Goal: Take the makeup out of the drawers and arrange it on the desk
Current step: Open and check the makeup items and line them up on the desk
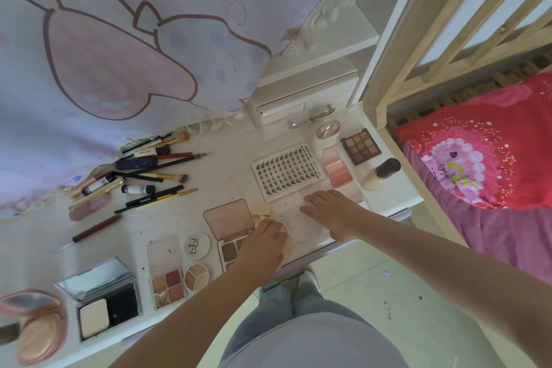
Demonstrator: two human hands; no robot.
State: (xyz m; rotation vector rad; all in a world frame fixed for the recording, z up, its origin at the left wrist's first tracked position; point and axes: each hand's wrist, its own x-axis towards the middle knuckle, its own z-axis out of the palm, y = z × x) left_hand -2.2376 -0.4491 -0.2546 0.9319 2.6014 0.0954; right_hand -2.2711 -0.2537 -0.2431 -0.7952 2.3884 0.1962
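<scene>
Makeup lies spread over the white desk (pixel 227 176). My right hand (pixel 328 209) rests flat, fingers straight, on a clear plastic case (pixel 301 228) near the desk's front edge. My left hand (pixel 263 243) has its fingers curled at that case's left edge and covers part of an open pink eyeshadow palette (pixel 230 218). A lash tray (pixel 288 173), a pink blush palette (pixel 336 170), a brown eyeshadow palette (pixel 361 146) and a foundation bottle (pixel 379 173) sit behind the right hand. A small white drawer unit (pixel 286 104) stands at the back.
A pile of brushes and pencils (pixel 149 167) lies at the left. Near the front edge sit a round pot (pixel 197 245), a four-pan palette (pixel 167 281), a mirrored black compact (pixel 101 308) and a pink cushion compact (pixel 38 329). A printed cloth (pixel 119 39) hangs behind; a bed (pixel 478 158) is at right.
</scene>
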